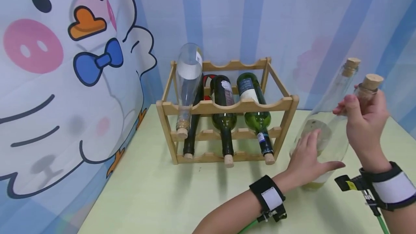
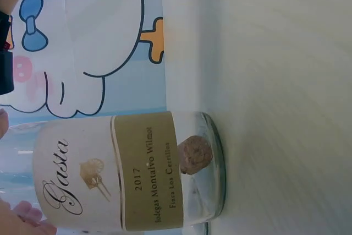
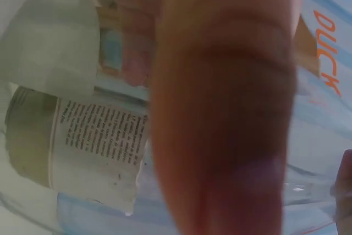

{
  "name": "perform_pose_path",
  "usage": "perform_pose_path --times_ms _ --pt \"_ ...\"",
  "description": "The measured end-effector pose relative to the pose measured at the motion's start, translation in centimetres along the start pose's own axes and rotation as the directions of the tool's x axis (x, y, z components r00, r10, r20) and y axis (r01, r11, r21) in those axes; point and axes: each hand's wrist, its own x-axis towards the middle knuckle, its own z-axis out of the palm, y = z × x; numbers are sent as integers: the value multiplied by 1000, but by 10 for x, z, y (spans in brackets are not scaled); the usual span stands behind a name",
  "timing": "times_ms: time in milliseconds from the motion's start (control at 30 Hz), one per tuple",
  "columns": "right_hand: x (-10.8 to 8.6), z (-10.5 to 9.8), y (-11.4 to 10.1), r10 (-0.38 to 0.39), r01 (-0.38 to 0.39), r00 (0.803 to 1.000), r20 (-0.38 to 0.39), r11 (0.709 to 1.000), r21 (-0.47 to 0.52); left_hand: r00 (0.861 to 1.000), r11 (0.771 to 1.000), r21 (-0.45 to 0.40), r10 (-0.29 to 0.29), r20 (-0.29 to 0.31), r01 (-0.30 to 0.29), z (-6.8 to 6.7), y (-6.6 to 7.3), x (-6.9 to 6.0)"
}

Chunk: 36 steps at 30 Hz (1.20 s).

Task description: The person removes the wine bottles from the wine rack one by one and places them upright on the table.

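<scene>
Two clear corked bottles stand close together at the right in the head view: one farther left (image 1: 332, 90), one nearer right (image 1: 338, 136). My right hand (image 1: 368, 122) grips the right one's neck just below its cork (image 1: 372, 81). Against the bottles' lower bodies, my left hand (image 1: 303, 160) lies with fingers extended and thumb spread wide. A cream and olive label (image 2: 146, 171) faces the left wrist view, its bottle base upright on the table. Through glass, a back label (image 3: 99, 149) shows in the right wrist view, where a blurred finger (image 3: 225, 108) covers much.
A wooden rack (image 1: 240, 107) stands left of the hands. It holds a clear bottle (image 1: 188, 71) on top at the left, and dark and green bottles (image 1: 258, 116) lower down, corks towards me. A duck-printed cloth (image 1: 107, 93) hangs behind the pale table (image 1: 143, 190).
</scene>
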Motion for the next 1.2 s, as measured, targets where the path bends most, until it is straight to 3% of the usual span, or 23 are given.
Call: perform_pose_path --times_ms 133,300,567,833,967,1067,1133,1200 --pt "6 2 13 -5 5 999 -38 1000 -4 999 1000 -2 0 -39 0 6 -6 10" --pt "14 4 28 3 -9 998 -57 994 -113 996 999 -11 -31 -84 31 13 -11 21" --pt "24 8 46 59 -69 994 -95 991 -113 991 999 26 -35 -132 39 19 -17 39" --pt "27 15 45 78 -89 993 -83 986 -138 988 998 15 -63 -144 66 18 -21 46" --pt "27 17 44 82 -91 993 -80 988 -123 986 995 -35 -93 -139 89 16 -19 41" --pt "26 16 44 82 -93 994 -78 986 -139 985 990 -101 -108 -131 95 12 -10 29" --pt "26 14 45 79 -91 994 -77 984 -154 990 988 -140 -76 -118 59 5 0 15" --pt "25 13 45 78 -89 994 -78 983 -161 995 988 -151 8 -95 -23 -9 13 -1"
